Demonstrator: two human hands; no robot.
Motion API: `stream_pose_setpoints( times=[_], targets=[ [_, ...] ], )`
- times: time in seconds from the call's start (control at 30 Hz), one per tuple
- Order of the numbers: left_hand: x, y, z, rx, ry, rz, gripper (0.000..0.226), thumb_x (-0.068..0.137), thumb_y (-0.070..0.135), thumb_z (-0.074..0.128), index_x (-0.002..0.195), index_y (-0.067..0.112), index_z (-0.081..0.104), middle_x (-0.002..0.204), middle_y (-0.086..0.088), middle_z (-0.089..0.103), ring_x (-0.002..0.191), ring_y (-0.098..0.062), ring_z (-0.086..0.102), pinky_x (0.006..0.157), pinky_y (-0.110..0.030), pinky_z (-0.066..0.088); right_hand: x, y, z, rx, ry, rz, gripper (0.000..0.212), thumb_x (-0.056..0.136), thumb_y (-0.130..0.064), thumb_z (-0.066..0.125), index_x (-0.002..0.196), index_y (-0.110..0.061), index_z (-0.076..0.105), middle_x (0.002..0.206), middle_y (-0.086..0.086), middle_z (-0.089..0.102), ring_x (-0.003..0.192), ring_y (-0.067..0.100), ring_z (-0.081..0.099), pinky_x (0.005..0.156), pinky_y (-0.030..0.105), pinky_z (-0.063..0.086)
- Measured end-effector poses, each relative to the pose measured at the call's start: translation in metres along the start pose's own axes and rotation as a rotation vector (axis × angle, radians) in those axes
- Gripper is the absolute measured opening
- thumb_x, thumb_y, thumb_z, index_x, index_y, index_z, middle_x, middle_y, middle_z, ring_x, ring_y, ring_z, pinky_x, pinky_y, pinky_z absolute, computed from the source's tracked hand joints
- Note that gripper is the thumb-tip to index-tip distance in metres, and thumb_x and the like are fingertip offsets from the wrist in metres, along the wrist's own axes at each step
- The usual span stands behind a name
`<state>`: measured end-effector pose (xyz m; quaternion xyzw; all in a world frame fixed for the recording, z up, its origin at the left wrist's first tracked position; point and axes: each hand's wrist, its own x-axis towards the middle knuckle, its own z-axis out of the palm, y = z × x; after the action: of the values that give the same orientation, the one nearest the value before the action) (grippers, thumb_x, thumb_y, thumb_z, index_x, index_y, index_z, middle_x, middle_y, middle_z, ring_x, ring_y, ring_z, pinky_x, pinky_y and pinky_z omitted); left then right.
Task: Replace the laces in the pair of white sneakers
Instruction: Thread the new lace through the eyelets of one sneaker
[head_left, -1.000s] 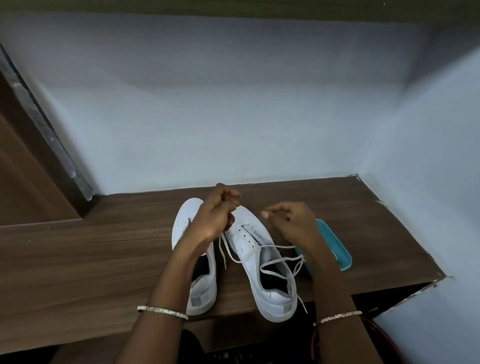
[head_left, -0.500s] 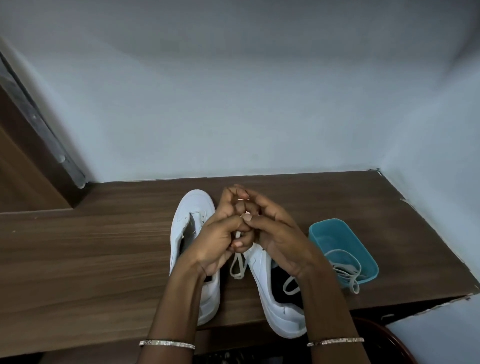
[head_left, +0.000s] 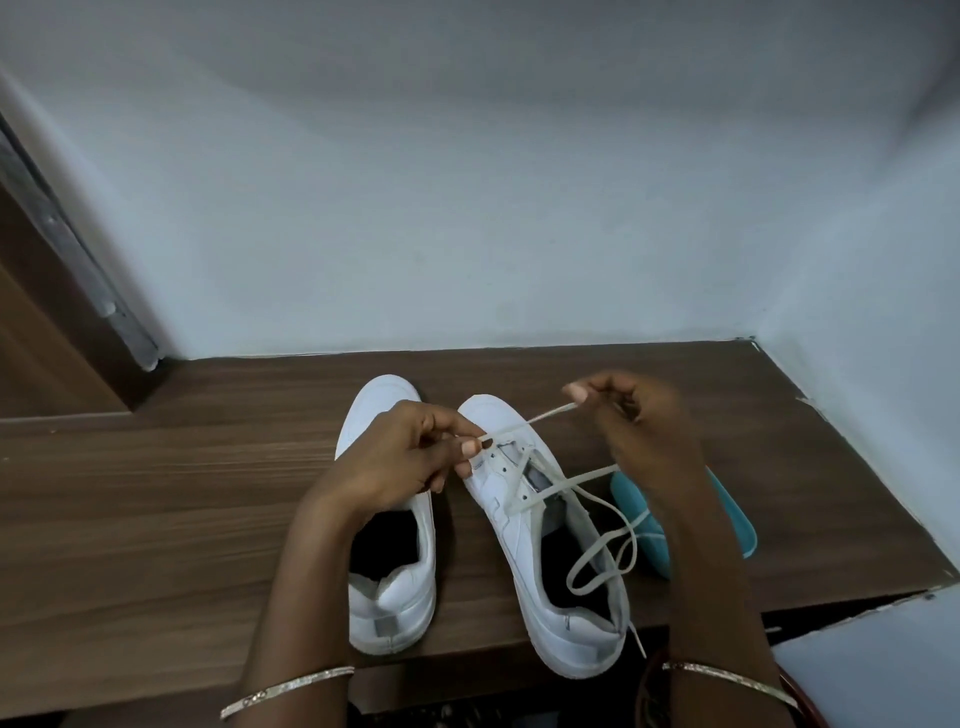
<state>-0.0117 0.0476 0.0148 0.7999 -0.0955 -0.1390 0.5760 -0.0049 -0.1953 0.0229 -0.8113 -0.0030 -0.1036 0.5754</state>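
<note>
Two white sneakers stand side by side on the brown wooden shelf (head_left: 156, 493), toes toward the wall. The left sneaker (head_left: 389, 597) has no lace that I can see. The right sneaker (head_left: 524, 545) carries a white lace (head_left: 597, 551) through its eyelets, with loose loops hanging over its opening. My left hand (head_left: 400, 462) lies over the left sneaker and pinches the lace near the right sneaker's front eyelets. My right hand (head_left: 639, 421) pinches the same strand farther right, so it runs taut between both hands.
A teal plastic tray (head_left: 737, 525) sits right of the sneakers, mostly hidden by my right forearm. White walls close the shelf at the back and right. A wooden panel stands at the left. The shelf's front edge runs just below the sneakers' heels.
My hands, clasped together over the sneakers half a second ago, have parted. The right hand moved right and drew a strand of lace taut from the left hand.
</note>
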Motion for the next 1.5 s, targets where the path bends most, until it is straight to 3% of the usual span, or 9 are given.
stream_pose_setpoints(
  times=[0.1,0.2,0.33,0.47,0.67,0.8,1.13,1.3,1.5],
  targets=[
    [0.006,0.005,0.005,-0.009,0.09,0.014,0.011,0.091,0.021,0.07,0.091,0.011,0.076,0.074,-0.003,0.074,0.053,-0.014,0.058,0.046,-0.013,0.038,0.005,0.008,-0.006,-0.272,0.091,-0.036,0.007,0.092,-0.028,0.07,0.087,-0.028,0.074,0.083,-0.011,0.069,0.077,0.0,0.06,0.072,0.024,0.044],
    [0.013,0.009,0.012,-0.046,0.158,0.022,0.016,0.088,0.024,0.074,0.087,0.008,0.072,0.076,-0.006,0.076,0.053,-0.016,0.063,0.047,-0.015,0.039,0.007,0.006,0.0,-0.46,0.022,-0.119,0.011,0.087,-0.031,0.073,0.098,-0.033,0.072,0.107,-0.019,0.056,0.108,0.008,0.055,0.094,0.038,0.045],
    [0.021,0.015,0.023,-0.12,0.206,0.056,0.02,0.084,0.027,0.077,0.081,0.008,0.072,0.071,-0.01,0.075,0.038,-0.013,0.047,0.044,-0.019,0.038,0.002,-0.009,0.024,-0.148,-0.324,-0.15,0.025,0.094,-0.019,0.068,0.118,-0.026,0.071,0.115,-0.014,0.071,0.109,0.002,0.065,0.1,0.039,0.053],
    [0.023,0.014,0.027,-0.217,0.272,0.032,0.025,0.081,0.028,0.079,0.076,0.004,0.073,0.068,-0.013,0.073,0.036,-0.013,0.04,0.041,-0.019,0.034,0.001,0.0,0.039,0.002,-0.4,-0.099,0.03,0.09,-0.013,0.067,0.118,-0.026,0.072,0.1,0.005,0.077,0.093,0.031,0.073,0.086,0.057,0.057],
    [0.027,0.01,0.03,-0.226,0.3,-0.072,0.038,0.082,0.035,0.078,0.091,0.001,0.062,0.069,-0.014,0.073,0.04,-0.015,0.051,0.041,-0.019,0.036,0.0,0.011,0.036,0.051,-0.287,-0.116,0.02,0.077,-0.031,0.081,0.096,-0.025,0.081,0.087,0.002,0.078,0.082,0.038,0.072,0.076,0.055,0.058],
    [0.031,0.0,0.028,-0.156,0.42,-0.094,0.038,0.095,0.042,0.062,0.094,0.005,0.065,0.069,-0.005,0.072,0.049,-0.011,0.062,0.05,-0.022,0.043,0.004,0.017,0.027,-0.034,-0.161,-0.059,0.004,0.08,-0.024,0.083,0.083,-0.022,0.08,0.072,-0.005,0.075,0.062,0.012,0.066,0.061,0.031,0.054],
    [0.032,-0.003,0.053,0.409,0.229,-0.306,0.06,0.072,0.067,0.074,0.07,0.007,0.073,0.055,-0.001,0.07,0.057,-0.009,0.067,0.071,-0.032,0.057,0.004,0.031,0.024,-0.05,-0.15,0.103,0.032,0.094,0.003,0.056,0.104,-0.019,0.078,0.083,-0.003,0.076,0.067,0.006,0.067,0.06,0.018,0.051],
    [0.031,-0.001,0.052,0.072,0.162,-0.436,0.044,0.074,0.044,0.084,0.083,0.002,0.074,0.064,-0.009,0.073,0.062,-0.02,0.074,0.067,-0.039,0.064,0.001,0.034,0.031,-0.096,-0.195,0.056,0.014,0.085,-0.014,0.077,0.096,-0.022,0.082,0.089,-0.008,0.078,0.084,0.005,0.073,0.083,0.034,0.06],
    [0.027,-0.002,0.041,-0.128,0.162,-0.443,0.023,0.08,0.015,0.08,0.09,-0.005,0.072,0.077,-0.018,0.074,0.068,-0.021,0.074,0.067,-0.037,0.063,0.002,0.032,0.036,-0.168,-0.199,0.016,0.006,0.082,-0.022,0.081,0.088,-0.024,0.083,0.08,-0.014,0.077,0.078,0.001,0.071,0.079,0.033,0.06]
  ],
)
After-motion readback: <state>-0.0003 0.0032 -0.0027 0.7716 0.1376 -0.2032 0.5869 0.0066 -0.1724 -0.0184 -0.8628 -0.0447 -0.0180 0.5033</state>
